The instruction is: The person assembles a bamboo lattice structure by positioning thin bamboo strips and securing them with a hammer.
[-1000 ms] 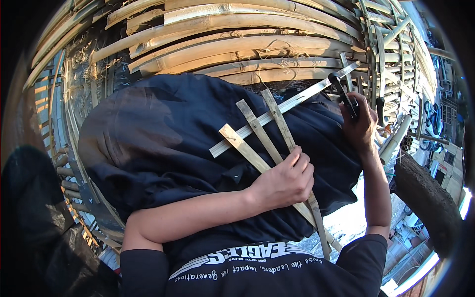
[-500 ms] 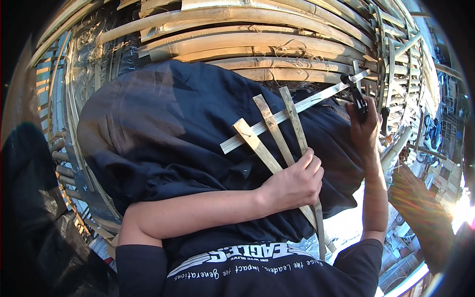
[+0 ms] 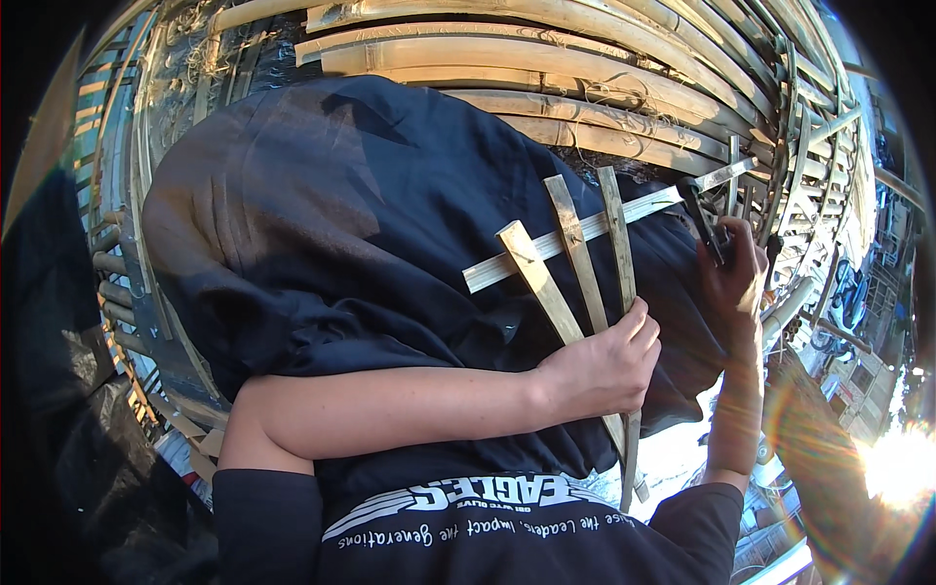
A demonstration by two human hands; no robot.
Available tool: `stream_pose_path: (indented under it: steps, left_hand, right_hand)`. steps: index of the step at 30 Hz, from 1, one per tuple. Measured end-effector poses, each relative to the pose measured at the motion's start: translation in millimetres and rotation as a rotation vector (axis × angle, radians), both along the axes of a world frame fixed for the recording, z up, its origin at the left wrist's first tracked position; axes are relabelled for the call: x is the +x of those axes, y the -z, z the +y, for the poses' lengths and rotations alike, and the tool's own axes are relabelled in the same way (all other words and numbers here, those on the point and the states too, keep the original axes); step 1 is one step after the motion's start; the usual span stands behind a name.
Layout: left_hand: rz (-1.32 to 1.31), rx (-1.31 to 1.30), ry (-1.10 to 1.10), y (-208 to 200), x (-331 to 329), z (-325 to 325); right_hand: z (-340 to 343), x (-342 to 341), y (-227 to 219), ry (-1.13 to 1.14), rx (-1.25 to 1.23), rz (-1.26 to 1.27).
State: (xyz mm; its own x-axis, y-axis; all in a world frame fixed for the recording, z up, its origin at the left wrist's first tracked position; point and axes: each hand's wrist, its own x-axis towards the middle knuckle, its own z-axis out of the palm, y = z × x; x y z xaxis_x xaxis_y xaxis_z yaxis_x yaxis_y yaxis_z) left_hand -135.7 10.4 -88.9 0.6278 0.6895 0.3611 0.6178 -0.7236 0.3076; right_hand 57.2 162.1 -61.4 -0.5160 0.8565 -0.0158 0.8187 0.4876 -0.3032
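Note:
Several flat bamboo strips fan out from my left hand, whose fingers are wrapped round them over my lap. Beneath their upper ends lies a longer pale bamboo strip, running crosswise from my lap toward the upper right. My right hand is closed around a black plier-like hand tool. The tool's head is at the long strip, near its right end; its exact kind is not clear. Another short upright strip stands by that right end. Dark cloth covers my legs under the strips.
Split bamboo poles form a slatted surface in front of me. At the right, a bamboo lattice stands close to my right hand. Strong sunlight glares at the lower right. A dark shape fills the left edge.
The fanned strips, the long strip and both hands appear shifted slightly right in the view, as has the background. The black tool has tilted a little, still at the long strip. Both grips stay closed.

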Motion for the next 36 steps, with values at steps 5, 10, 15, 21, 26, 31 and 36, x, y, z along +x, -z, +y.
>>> stream_pose_path:
  steps: [5, 10, 15, 21, 26, 31, 36]
  left_hand:
    - [-0.059, -0.016, -0.021, 0, 1, 0]
    - [-0.050, -0.022, -0.015, 3, 1, -1]
    - [-0.123, -0.021, 0.021, 4, 1, 3]
    - [-0.139, -0.042, 0.035, 6, 1, 9]
    - [-0.134, -0.070, 0.063, 6, -1, 13]
    - [-0.156, -0.075, 0.078, 12, 0, 20]
    - [-0.146, -0.104, 0.095, 11, -1, 19]
  right_hand:
    - [-2, 0, -19, -0.552, 0.155, -0.084]
    - [-4, -5, -23, -0.559, 0.127, -0.209]
    - [6, 28, -20, -0.612, 0.163, -0.157]
    - [6, 0, -23, -0.632, 0.152, -0.117]
    - [12, 7, -16, -0.661, 0.188, -0.194]
    - [23, 14, -13, -0.614, 0.263, -0.279]
    - [26, 17, -5, -0.589, 0.254, -0.270]
